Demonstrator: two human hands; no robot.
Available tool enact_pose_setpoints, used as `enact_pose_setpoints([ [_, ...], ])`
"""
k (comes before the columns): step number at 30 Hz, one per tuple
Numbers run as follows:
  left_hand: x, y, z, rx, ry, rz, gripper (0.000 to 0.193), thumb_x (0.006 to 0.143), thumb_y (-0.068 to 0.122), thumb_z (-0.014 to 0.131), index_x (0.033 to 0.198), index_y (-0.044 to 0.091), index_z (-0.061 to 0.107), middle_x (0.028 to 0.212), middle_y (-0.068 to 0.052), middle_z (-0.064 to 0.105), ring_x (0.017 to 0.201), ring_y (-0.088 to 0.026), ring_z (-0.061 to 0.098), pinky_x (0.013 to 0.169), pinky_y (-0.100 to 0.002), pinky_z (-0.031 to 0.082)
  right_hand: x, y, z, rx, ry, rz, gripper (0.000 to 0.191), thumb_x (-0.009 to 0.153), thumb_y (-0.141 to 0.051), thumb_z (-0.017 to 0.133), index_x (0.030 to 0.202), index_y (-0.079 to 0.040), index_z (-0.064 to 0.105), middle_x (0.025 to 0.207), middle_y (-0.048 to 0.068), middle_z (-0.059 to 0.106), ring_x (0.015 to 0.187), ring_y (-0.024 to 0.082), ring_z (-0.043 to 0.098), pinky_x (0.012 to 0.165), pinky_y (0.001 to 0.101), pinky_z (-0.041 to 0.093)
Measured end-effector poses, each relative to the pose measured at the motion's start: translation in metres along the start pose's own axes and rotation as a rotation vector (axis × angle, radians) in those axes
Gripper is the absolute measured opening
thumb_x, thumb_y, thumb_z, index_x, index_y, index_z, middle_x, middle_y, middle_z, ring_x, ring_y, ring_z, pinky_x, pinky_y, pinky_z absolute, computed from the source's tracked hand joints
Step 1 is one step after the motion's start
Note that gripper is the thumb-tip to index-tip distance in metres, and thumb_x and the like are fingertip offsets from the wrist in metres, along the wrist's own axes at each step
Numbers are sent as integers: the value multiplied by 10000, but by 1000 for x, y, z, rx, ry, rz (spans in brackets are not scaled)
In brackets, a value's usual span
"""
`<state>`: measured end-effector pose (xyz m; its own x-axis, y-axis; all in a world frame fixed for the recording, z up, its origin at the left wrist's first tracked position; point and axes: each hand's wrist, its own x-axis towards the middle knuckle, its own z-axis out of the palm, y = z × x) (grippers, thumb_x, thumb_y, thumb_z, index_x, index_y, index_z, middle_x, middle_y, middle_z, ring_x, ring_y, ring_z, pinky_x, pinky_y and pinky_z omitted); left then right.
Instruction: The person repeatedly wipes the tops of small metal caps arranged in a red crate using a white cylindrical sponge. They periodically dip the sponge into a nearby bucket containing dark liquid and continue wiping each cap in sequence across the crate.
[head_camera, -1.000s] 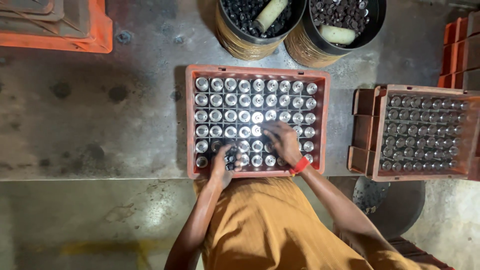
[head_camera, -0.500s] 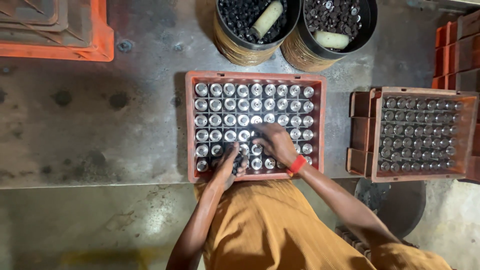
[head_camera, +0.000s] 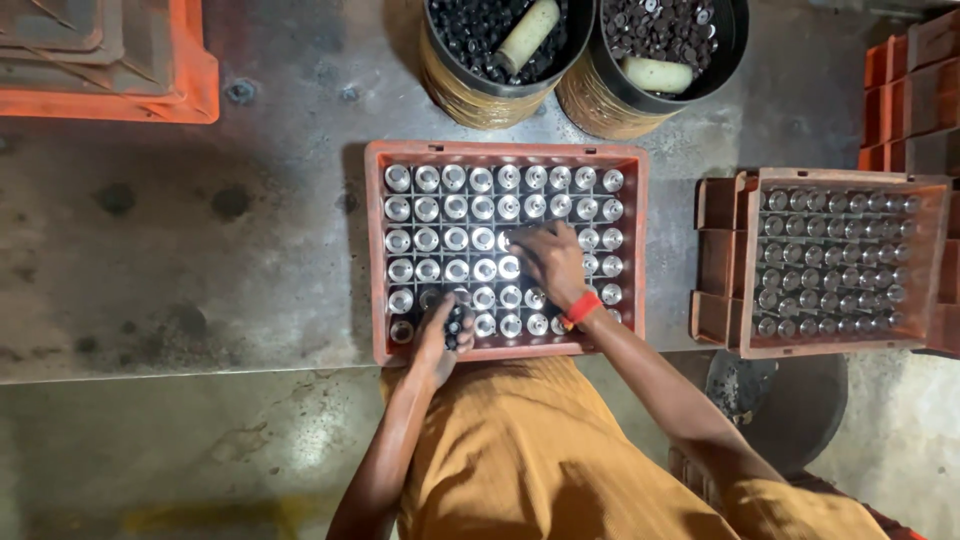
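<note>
An orange plastic crate (head_camera: 375, 250) on the grey worktop holds rows of shiny metal cylinders (head_camera: 455, 210) standing upright. My left hand (head_camera: 440, 340) is at the crate's near left corner, closed around a fistful of small dark parts (head_camera: 456, 322). My right hand (head_camera: 550, 262), with a red band at the wrist, rests fingers-down on the cylinder tops in the middle of the crate. What lies under its fingertips is hidden.
Two black buckets (head_camera: 480, 95) (head_camera: 600, 100) of small dark parts, each with a pale cylinder lying in it, stand behind the crate. A second filled crate (head_camera: 930, 260) sits on stacked ones at right. Orange trays (head_camera: 190, 90) are piled at the back left.
My right hand has slid from the crate's near right part towards its middle. My left hand has stayed at the near left corner, shifting slightly.
</note>
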<state>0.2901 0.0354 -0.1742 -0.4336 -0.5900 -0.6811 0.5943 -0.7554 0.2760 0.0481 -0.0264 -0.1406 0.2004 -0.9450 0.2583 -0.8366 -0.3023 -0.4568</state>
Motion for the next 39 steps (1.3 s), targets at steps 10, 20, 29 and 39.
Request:
enact_pose_setpoints([
  [10, -7, 11, 18, -9, 38, 44, 284, 1038, 321, 591, 1165, 67, 612, 808, -54, 604, 603, -132, 503, 511, -267, 378, 19, -11, -7, -126, -161, -7, 355, 907, -300, 749, 1175, -67, 756, 968, 100, 715, 916, 310, 575, 831, 450, 435],
  [20, -20, 7, 35, 305, -20, 65, 381, 1001, 293, 603, 1370, 214, 546, 797, 6, 569, 608, -80, 459, 513, -215, 369, -44, -73, 0, 1353, -384, 768, 277, 998, -113, 660, 1194, 80, 697, 977, 110, 754, 822, 195, 721, 765, 320, 620],
  [29, -3, 4, -9, -160, 66, 45, 285, 999, 286, 563, 1132, 52, 659, 814, -27, 634, 648, -129, 574, 547, -273, 436, 27, -6, -10, 969, 33, 741, 221, 988, -68, 714, 1206, -32, 711, 1030, 56, 696, 852, 117, 651, 755, 261, 546],
  [39, 1, 5, -8, -19, 144, 119, 317, 1025, 356, 621, 1163, 71, 633, 828, 3, 598, 618, -88, 483, 526, -236, 373, 70, 18, 7, -208, -177, -130, 216, 825, -112, 740, 1034, -152, 777, 915, 58, 690, 911, 281, 596, 834, 418, 494],
])
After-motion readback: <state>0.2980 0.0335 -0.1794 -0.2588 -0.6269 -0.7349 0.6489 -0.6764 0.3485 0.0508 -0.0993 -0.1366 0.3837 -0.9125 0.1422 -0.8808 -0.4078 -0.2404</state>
